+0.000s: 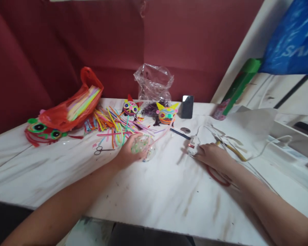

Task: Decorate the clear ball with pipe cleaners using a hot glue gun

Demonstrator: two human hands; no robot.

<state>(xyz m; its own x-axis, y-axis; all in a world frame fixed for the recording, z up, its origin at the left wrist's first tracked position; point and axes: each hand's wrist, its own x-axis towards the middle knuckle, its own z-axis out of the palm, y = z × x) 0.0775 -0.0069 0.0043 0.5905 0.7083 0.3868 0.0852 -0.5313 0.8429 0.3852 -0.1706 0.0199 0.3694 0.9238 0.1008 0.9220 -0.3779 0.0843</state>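
Note:
My left hand is curled around a clear ball with green and coloured bits inside, resting on the white table. Just beyond it lies a spread of coloured pipe cleaners. My right hand lies flat on the table with its fingertips touching a small clear device with a red light, which trails a white cable. Whether the fingers grip the device is unclear. A red loop lies under my right wrist.
Small scissors lie left of the ball. Two pipe-cleaner faces, a phone, a clear bag, a red bag of sticks, a green-eyed craft, a dark pen and a green can stand behind.

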